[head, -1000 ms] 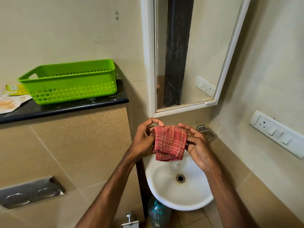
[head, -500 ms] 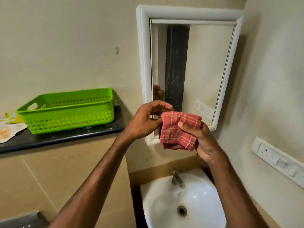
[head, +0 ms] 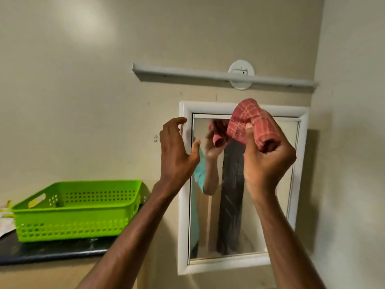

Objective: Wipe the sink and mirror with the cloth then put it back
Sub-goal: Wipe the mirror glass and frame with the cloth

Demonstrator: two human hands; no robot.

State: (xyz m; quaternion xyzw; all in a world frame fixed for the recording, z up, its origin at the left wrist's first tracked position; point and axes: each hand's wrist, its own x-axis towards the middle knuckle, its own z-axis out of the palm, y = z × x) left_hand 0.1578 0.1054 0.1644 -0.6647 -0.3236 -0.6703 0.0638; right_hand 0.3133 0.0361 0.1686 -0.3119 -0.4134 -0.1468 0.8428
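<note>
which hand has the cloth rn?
The right hand: it grips the bunched red checked cloth at the top of the mirror. The left hand holds nothing, fingers spread by the frame's left side.

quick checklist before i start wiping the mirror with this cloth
1. Cloth gripped by right hand: ok, thumb pressed on it.
2. Cloth flat for wiping: not ok, it is wadded.
3. Cloth touching mirror: cannot tell; it is held by the top edge.
4. Left hand clear of the glass: not ok, it is open in front of the left edge.
5. Green basket out of the way: ok, off to the left.
</note>
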